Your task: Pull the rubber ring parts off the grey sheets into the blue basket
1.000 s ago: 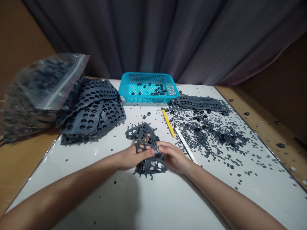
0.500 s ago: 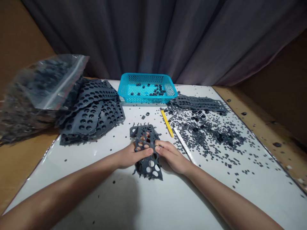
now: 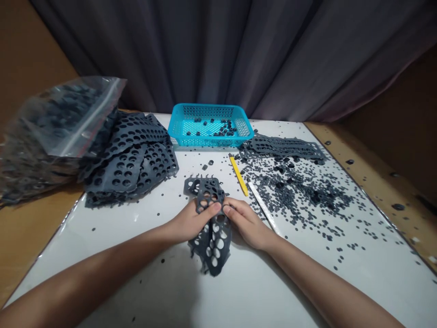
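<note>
The near end of the dark perforated sheet [image 3: 226, 241] hangs loose toward the person, so it wants slack enough to swing without snagging its ragged edge. Further up, the work calls for short, firm pinches: thumbs on top, fingers curled behind for backing, both grips close to the spot being worked. The sheet looks soft and thin between its holes, so a wide grip would probably just bend it, and a hard yank might tear the webbing. The far end, folded over, would be better spread before any pressure goes there.

The left hand [image 3: 190, 221] is closed on the sheet's left side; the right hand [image 3: 248, 223] pinches its right edge, the thumb tips near each other. What the hidden fingers do, I cannot tell. From the left hand, the sheet lies at three o'clock, its near end toward five and far end toward one. From the right hand, it lies at nine.

Beyond the pair, on the white worktop [image 3: 136, 282], a white strip [image 3: 262, 207] lies at two to three o'clock, a yellow tool [image 3: 239, 176] at one, loose dark bits [image 3: 317, 196] at three, stacked sheets [image 3: 139, 146] at ten and a blue basket [image 3: 198, 140] at twelve.
</note>
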Available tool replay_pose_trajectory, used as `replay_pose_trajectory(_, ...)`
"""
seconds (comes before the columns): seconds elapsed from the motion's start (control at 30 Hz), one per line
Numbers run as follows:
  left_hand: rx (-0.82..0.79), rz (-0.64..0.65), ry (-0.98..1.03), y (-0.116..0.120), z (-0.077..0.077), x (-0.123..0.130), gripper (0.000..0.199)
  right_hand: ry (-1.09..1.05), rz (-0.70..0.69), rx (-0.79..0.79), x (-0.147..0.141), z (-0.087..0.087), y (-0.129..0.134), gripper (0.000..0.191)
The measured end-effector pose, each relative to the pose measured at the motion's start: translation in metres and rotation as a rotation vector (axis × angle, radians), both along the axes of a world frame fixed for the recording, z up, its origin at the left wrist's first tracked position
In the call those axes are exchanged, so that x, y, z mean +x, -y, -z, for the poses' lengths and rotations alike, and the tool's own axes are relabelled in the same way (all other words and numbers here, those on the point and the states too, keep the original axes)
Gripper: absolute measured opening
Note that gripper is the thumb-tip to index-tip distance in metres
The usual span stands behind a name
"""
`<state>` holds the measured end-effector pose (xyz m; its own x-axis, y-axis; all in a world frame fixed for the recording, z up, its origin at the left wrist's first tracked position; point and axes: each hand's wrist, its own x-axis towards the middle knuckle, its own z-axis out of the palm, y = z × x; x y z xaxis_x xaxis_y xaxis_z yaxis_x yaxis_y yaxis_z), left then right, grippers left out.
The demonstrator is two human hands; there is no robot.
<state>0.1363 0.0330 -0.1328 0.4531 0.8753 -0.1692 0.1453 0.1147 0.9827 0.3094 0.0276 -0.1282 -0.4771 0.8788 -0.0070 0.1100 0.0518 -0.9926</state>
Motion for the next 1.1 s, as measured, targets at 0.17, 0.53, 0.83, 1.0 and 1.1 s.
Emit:
replay_pose_trajectory(0.17, -0.153, -0.002, 0.181, -0.003, 0.01, 0.001, 0.036, -0.412, 0.087, -0.368, -0.009, 0.008, -0.001, 0.031)
replay_pose_trajectory(0.53, -0.273, -0.022, 0.179, -0.002, 0.014, -0.002, 0.039, -0.433, 0.129, -0.282, 0.009, 0.003, -0.013, 0.033)
replay_pose_trajectory(0.83, 0.202, 0.002, -0.001, 0.007, 0.007, 0.0, 0.021, 0.46, -0.01, 0.504, 0.021, -0.022, -0.007, 0.019)
replay_pose_trajectory(1.0, 0.372, 0.074, -0.045, 0.005, 0.001, 0.003, 0.02, 0.554, -0.069, 0.539, 0.019, -0.022, -0.005, 0.019)
replay_pose_trajectory(1.1, 0.34, 0.087, -0.03, 0.005, -0.002, 0.003, 0.017, 0.582, -0.104, 0.47, 0.018, -0.021, -0.005, 0.022)
